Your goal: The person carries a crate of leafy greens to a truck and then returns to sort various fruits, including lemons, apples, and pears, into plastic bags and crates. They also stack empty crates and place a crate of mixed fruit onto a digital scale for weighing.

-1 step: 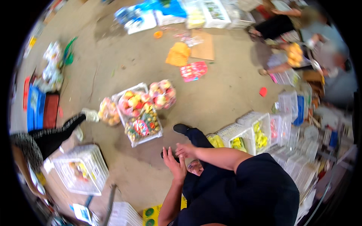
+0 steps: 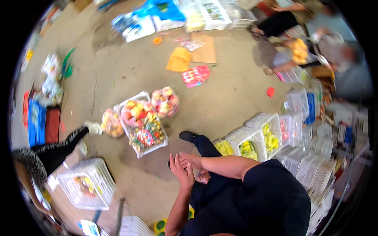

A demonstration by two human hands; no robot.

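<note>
My left hand (image 2: 182, 174) is raised in front of my lap with its fingers stretched out, and I see nothing held in it. Against its fingers rests my right hand (image 2: 192, 160), reaching across from the right. The left fingers cover part of the right ones, which look extended. A small dark thing shows beside the left fingertips, too hidden to name. Just below the hands, a pinkish bagged item (image 2: 203, 177) lies by my dark trousers. Ahead and to the left stands a white crate (image 2: 154, 148) with bags of red-and-yellow fruit (image 2: 136, 113) and a bag of greenish-brown produce (image 2: 156, 131).
More bagged fruit (image 2: 165, 101) sits beside that crate. White crates of yellow produce (image 2: 270, 139) line my right. At left are a person's leg (image 2: 65, 138) and a white basket (image 2: 86, 188). Two people work at upper right. Flattened cardboard (image 2: 204, 48) lies ahead.
My hands have come together: the right hand has moved left onto the left fingers. The whole view has shifted slightly.
</note>
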